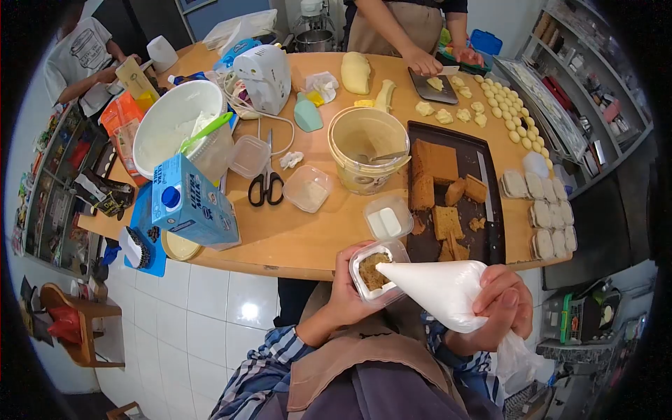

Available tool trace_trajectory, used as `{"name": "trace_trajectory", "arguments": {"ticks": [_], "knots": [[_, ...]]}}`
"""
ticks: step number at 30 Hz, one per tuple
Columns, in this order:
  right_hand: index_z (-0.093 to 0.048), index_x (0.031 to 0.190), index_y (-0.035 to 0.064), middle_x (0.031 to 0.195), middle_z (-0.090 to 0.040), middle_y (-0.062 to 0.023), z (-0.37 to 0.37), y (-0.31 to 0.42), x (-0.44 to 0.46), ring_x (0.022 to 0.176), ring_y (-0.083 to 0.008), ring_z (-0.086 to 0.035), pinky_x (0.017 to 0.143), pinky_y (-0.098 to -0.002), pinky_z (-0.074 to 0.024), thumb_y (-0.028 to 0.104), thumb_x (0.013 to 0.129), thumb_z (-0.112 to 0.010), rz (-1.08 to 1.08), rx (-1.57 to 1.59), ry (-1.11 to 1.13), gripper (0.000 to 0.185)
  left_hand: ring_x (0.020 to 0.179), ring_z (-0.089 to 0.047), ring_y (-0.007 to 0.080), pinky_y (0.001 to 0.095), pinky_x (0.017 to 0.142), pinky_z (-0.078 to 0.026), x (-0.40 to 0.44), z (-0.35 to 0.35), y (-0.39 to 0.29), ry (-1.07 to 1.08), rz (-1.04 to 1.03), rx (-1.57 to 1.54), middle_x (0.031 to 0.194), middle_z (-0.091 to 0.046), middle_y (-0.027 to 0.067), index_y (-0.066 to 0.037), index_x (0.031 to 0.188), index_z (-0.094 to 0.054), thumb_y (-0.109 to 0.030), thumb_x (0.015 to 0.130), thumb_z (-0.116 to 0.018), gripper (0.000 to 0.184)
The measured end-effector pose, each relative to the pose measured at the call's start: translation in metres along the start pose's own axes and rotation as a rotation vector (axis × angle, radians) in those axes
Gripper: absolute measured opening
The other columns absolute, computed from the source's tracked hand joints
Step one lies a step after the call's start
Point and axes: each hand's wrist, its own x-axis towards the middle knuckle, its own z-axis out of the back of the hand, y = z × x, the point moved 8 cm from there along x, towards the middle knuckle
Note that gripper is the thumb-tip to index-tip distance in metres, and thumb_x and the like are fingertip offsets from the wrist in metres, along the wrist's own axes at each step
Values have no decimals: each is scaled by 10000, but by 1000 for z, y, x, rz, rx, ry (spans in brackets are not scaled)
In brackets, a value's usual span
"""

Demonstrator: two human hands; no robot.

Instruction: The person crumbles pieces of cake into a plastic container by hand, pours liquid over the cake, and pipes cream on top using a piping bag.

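Observation:
My left hand (344, 294) is closed around a small clear plastic container (383, 297), held just off the table's near edge. A brown piece of cake (374, 270) lies inside it, with white cream along the sides. In my right hand (502, 308) is a piping bag (441, 287) full of white cream, its twisted top squeezed in my fingers. The bag's tip points left into the container, at the cake. Beyond the container, a similar tub (388, 218) with white filling stands on the table.
A dark tray (490, 238) holds cut brown cake (435, 162) and a knife. Around it are a cream-coloured bucket (367, 175), scissors (266, 187), a milk carton (199, 210), a white bowl (150, 140) and filled containers (542, 213). A co-worker's hands (423, 61) cut dough opposite; another person stands far left.

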Motion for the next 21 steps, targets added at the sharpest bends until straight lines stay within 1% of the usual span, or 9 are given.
{"name": "trace_trajectory", "arguments": {"ticks": [3, 6, 7, 10, 13, 16, 21], "knots": [[-260, 548, 76, 506, -492, -119, -7, 1, -2, 500, -192, -488, 468, -341, -440, 14, 865, -444, 37, -6, 91, 372, 1146, -449, 197, 335, 973, -382, 1, -3, -2, 17, 9, -4, 1278, -360, 134, -63, 1237, -279, -37, 648, -796, 784], [-254, 524, 74, 526, -524, -118, -13, 1, -5, 515, -208, -509, 467, -335, -450, -4, 857, -450, 19, 20, 140, 394, 1155, -439, 206, 340, 977, -377, 0, -5, -6, 14, -18, 28, 1276, -361, 143, -66, 1221, -277, -51, 640, -807, 787], [-268, 526, 66, 520, -529, -93, -14, 0, -4, 514, -213, -528, 468, -330, -465, -26, 841, -455, -3, -13, 162, 377, 1158, -435, 210, 342, 978, -375, -1, -6, -4, 12, -29, 12, 1275, -362, 145, -68, 1217, -274, -56, 636, -811, 791], [-275, 533, 59, 503, -518, -70, -19, 4, -5, 484, -207, -533, 466, -341, -481, -34, 832, -455, 39, -54, 203, 361, 1171, -422, 217, 348, 984, -368, -4, -7, 0, 13, -24, -9, 1275, -357, 153, -71, 1214, -259, -66, 627, -820, 811], [-269, 539, 58, 492, -508, -60, -25, 8, -4, 456, -207, -535, 463, -350, -492, -52, 824, -453, 74, -133, 251, 356, 1182, -411, 221, 351, 989, -361, -6, -8, 2, 19, -9, -6, 1279, -349, 154, -72, 1214, -249, -70, 623, -823, 824], [-268, 544, 58, 484, -495, -61, -26, 10, -4, 442, -213, -530, 450, -356, -490, -68, 815, -453, 86, -148, 292, 351, 1186, -403, 222, 350, 994, -354, -6, -10, 3, 15, -8, -28, 1281, -339, 158, -71, 1213, -245, -72, 627, -823, 822], [-278, 546, 58, 485, -487, -69, -26, 16, -6, 453, -217, -534, 453, -364, -494, -74, 807, -458, 130, -235, 259, 344, 1177, -403, 215, 340, 990, -353, -6, -11, 1, -3, -24, -42, 1270, -333, 165, -68, 1206, -238, -59, 648, -809, 799]]}}
